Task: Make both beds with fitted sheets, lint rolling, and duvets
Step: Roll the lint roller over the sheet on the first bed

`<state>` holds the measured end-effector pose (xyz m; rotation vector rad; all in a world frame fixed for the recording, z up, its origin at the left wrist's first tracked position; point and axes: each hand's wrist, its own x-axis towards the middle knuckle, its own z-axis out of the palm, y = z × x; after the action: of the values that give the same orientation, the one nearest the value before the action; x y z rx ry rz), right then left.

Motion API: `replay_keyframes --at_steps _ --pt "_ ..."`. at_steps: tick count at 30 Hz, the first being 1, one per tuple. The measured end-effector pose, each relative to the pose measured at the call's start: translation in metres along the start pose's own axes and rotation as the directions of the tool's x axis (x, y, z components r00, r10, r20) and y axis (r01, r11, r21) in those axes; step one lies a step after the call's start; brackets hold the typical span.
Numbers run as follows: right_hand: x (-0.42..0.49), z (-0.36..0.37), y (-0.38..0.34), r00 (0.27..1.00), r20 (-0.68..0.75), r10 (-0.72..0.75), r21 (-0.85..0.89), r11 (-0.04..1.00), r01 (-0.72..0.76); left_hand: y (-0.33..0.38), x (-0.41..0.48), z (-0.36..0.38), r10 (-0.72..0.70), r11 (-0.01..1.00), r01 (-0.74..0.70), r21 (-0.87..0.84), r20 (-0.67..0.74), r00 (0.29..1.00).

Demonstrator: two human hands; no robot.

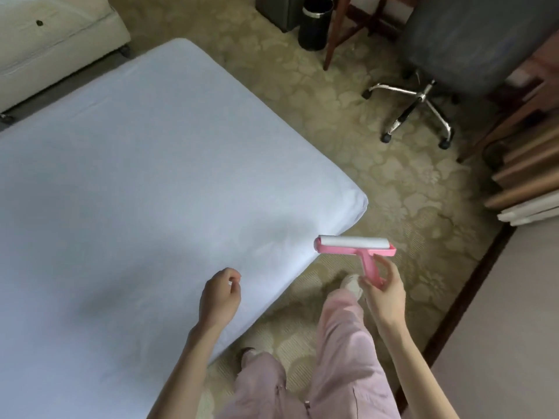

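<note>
One lint roller, lower centre-right of the frame just off the bed's near corner, is in my right hand, thumb and fingertips pinching the lower end of its pink handle. I judge it light and rigid, its white drum tacky, so the handle is the place to grip. My left hand hangs curled over the soft sheet; whether it pinches anything, I cannot tell.

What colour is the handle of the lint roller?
Pink, with a white roll on top; the lint roller shows best in the head view.
</note>
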<state>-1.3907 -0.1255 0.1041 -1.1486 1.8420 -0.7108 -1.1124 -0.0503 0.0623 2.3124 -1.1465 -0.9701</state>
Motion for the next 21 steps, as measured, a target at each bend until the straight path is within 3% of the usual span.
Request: replay_keyframes --at_steps 6,10,15,18,21 --pt "0.086 -0.05 0.013 0.981 0.018 0.193 -0.014 0.981 -0.192 0.11 0.064 0.071 -0.008 0.999 0.004 0.039 0.116 0.993" --pt "0.18 -0.115 0.002 0.974 0.069 0.216 -0.066 0.975 -0.212 0.21 0.101 0.125 -0.03 0.999 0.026 0.026 0.173 0.984" --pt "0.304 -0.167 -0.025 0.971 -0.059 0.232 -0.009 0.972 -0.233 0.326 0.15 0.176 0.028 0.998 -0.016 -0.053 0.225 0.974" --pt "0.354 -0.168 -0.046 0.959 -0.086 0.27 0.013 0.963 -0.27 0.358 0.172 0.188 -0.006 0.998 0.021 -0.067 0.217 0.976" --pt "0.395 -0.147 -0.064 0.962 -0.007 0.272 -0.025 0.962 -0.272 0.369 0.208 0.199 -0.087 0.993 0.1 -0.063 0.193 0.977"
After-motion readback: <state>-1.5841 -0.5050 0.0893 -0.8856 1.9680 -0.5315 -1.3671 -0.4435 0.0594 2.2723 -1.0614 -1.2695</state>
